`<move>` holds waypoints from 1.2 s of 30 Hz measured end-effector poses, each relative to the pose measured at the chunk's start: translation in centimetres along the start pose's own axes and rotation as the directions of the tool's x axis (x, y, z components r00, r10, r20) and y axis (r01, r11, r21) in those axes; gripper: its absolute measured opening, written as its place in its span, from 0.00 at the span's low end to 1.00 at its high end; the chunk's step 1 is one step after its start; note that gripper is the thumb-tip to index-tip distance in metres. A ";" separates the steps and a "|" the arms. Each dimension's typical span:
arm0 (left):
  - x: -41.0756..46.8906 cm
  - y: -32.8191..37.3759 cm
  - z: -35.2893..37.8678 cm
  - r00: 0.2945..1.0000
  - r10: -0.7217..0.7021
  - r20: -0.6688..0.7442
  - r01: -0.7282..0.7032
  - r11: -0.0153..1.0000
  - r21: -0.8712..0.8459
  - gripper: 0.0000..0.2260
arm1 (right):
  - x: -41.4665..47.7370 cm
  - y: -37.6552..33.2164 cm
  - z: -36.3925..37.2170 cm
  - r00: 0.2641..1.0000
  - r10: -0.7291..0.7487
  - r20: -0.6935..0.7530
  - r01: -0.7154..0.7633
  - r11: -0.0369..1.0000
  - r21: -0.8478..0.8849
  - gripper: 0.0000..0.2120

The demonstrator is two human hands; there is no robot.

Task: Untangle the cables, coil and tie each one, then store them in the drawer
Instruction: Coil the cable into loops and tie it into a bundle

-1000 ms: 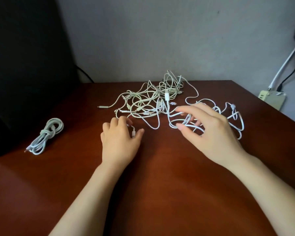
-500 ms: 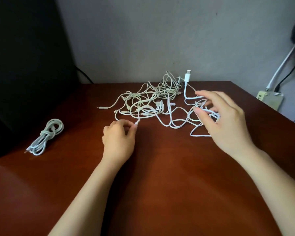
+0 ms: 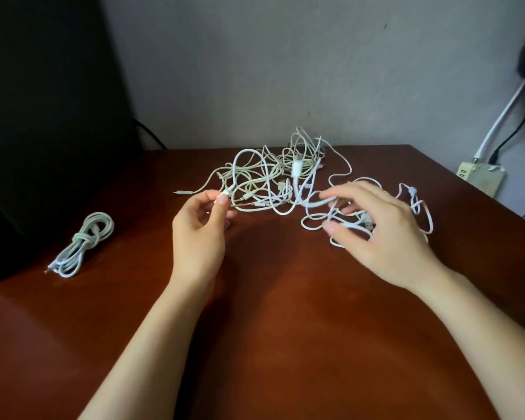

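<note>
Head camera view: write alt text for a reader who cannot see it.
Two bare hands work a tangle of white cables on a reddish-brown table: the left hand pinches one cable end, the right hand spreads its fingers over loose loops. One coiled, tied cable lies apart to the left.

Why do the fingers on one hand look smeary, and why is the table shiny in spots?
Head view: the fingers of the right hand are smeared by motion blur, while the left hand, pinching a cable end, looks sharper; head view: soft light glints off the glossy table in pale patches; head view: the dark shape at the left is too shadowed to show detail.
</note>
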State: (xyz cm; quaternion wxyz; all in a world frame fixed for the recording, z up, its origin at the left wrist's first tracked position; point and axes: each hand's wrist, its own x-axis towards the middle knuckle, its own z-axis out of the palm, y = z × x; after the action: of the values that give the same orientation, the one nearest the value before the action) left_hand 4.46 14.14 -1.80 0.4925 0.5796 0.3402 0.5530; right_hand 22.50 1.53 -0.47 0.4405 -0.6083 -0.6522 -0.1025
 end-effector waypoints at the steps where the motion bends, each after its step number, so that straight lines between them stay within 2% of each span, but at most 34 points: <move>1: 0.0 0.1 0.0 1.000 -0.022 -0.011 0.022 0.999 -0.049 0.04 | -0.1 -0.1 0.0 0.997 -0.041 0.065 0.041 0.999 0.013 0.14; 3: 0.3 -0.1 -0.1 0.998 -0.059 -0.033 0.055 0.992 -0.110 0.04 | -0.3 -0.3 0.3 0.979 -0.094 0.180 0.090 0.995 0.031 0.10; 7: 0.8 -0.3 -0.7 0.986 -0.162 -0.033 0.148 0.956 -0.255 0.04 | -0.8 -1.0 0.6 0.911 -0.098 0.402 0.067 0.994 0.089 0.09; 9: 0.8 0.0 -0.8 0.979 -0.202 0.013 0.195 0.925 -0.326 0.04 | -0.8 -1.4 0.7 0.904 -0.080 0.419 0.019 0.989 0.149 0.11; 11: 0.5 0.4 -0.6 0.969 -0.231 0.086 0.246 0.886 -0.394 0.06 | -0.7 -1.5 0.9 0.952 -0.043 0.302 -0.012 0.984 0.177 0.12; 14: 0.2 0.8 -0.2 0.936 -0.264 0.231 0.344 0.821 -0.455 0.05 | -0.2 -1.3 1.1 0.999 0.024 0.022 -0.028 0.983 0.182 0.14; 17: -0.4 1.0 0.1 0.891 -0.234 0.389 0.400 0.810 -0.429 0.04 | 0.2 -0.7 0.8 0.970 0.095 -0.223 -0.052 0.980 0.191 0.22; 19: -0.6 1.0 0.2 0.864 -0.204 0.460 0.404 0.826 -0.392 0.03 | 0.4 -0.4 0.4 0.947 0.142 -0.287 -0.076 0.971 0.228 0.25; 23: -0.9 1.1 0.3 0.829 -0.176 0.532 0.407 0.841 -0.356 0.02 | 0.6 -0.1 0.5 0.952 0.255 -0.169 -0.174 0.906 0.386 0.21; 25: -1.0 1.2 0.3 0.819 -0.174 0.547 0.410 0.844 -0.346 0.02 | 0.5 0.0 0.8 0.966 0.243 -0.087 -0.197 0.911 0.362 0.17; 28: -1.0 1.3 0.2 0.822 -0.181 0.540 0.414 0.841 -0.348 0.02 | 0.1 -0.1 1.2 0.987 0.160 -0.028 -0.146 0.948 0.283 0.11; 33: -0.5 1.0 0.1 0.864 -0.237 0.445 0.430 0.806 -0.407 0.01 | -0.4 -0.1 1.1 0.998 -0.008 0.066 0.001 0.994 0.112 0.11; 36: -0.2 0.9 -0.1 0.886 -0.289 0.362 0.426 0.815 -0.392 0.06 | -0.4 -0.1 1.2 0.991 -0.097 0.093 0.094 0.995 0.039 0.11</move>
State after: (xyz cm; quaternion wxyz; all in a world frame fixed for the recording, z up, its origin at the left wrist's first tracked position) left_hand 4.18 13.68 -0.98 0.7554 0.4442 0.2283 0.4242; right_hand 21.82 2.00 -1.46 0.4141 -0.5728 -0.7024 -0.0835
